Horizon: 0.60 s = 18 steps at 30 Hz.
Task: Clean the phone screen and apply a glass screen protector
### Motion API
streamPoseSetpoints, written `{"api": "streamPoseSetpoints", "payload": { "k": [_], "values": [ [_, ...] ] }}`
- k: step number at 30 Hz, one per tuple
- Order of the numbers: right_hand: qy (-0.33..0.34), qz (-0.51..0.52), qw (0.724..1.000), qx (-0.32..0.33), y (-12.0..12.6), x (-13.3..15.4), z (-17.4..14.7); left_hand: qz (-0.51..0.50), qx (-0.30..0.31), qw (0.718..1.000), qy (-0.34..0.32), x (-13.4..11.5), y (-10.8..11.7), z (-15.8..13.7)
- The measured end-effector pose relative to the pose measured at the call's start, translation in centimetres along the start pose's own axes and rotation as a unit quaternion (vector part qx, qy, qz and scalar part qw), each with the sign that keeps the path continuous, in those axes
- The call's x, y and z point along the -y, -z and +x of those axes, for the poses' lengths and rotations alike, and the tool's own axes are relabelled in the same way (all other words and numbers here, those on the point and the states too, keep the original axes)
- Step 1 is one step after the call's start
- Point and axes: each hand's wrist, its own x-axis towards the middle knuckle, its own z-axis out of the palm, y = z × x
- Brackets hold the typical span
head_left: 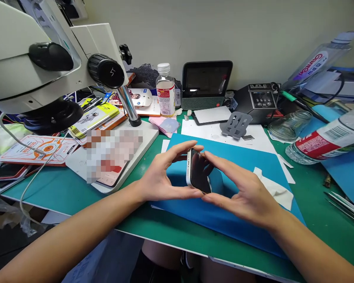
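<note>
A smartphone (200, 173) with a dark screen and a pale metal edge is held up on its side above the blue mat (171, 220). My left hand (162, 175) grips it near the end with the port, thumb below and fingers above. On the other side my right hand (242, 186) holds the same phone, its fingertips at the top and bottom edges. The phone's back is hidden from me. A crumpled white cloth (279, 192) lies on the mat beside my right wrist.
A microscope (56, 78) leans in from the left, with a second phone (112, 177) on its base. Behind stand a drink bottle (165, 92), a tablet-like display (207, 80) and a black control box (258, 102). A water bottle (327, 137) and glass jar (292, 124) are at right.
</note>
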Motion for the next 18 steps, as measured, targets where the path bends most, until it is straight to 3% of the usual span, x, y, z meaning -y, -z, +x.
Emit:
{"api": "streamPoseSetpoints", "payload": {
  "k": [6, 18],
  "values": [
    [0.01, 0.031, 0.999, -0.009, -0.42, -0.02, 0.03, 0.014, -0.03, 0.999, -0.04, 0.09, -0.09, -0.16],
    [-0.022, 0.024, 0.999, 0.009, -0.39, -0.34, -0.26, 0.028, -0.037, 0.999, -0.028, 0.35, 0.34, -0.2]
  ]
}}
